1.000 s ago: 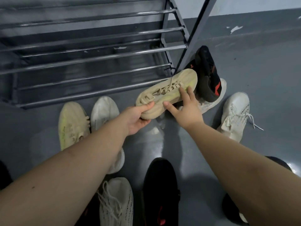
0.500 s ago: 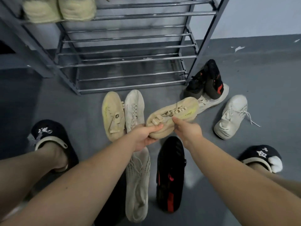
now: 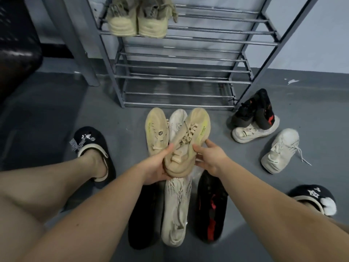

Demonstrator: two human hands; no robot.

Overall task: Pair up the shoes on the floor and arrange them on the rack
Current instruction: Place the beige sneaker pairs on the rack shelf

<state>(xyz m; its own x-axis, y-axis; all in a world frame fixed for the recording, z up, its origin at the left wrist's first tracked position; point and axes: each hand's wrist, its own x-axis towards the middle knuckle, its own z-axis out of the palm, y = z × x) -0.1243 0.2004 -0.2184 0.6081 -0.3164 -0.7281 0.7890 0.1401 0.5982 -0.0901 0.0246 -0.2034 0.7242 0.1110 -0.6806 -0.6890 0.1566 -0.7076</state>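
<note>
Beige shoe (image 3: pixel 190 140) held between left hand (image 3: pixel 158 169) and right hand (image 3: pixel 211 157).

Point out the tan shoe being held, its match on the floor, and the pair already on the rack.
held tan shoe (image 3: pixel 190 137): head view, on the laces.
tan shoe on the floor (image 3: pixel 155 127): head view, on the upper.
pair on the rack (image 3: pixel 138 25): head view, where the heels meet.

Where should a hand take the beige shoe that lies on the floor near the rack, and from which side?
Probably at the heel collar of the beige shoe on the floor. It lies upright, toe toward the rack, heel toward the person, so the opening is the near end. Come from above and from its left side, which is free; a white shoe lies close along its right. The fingers can hook inside the opening.
</note>
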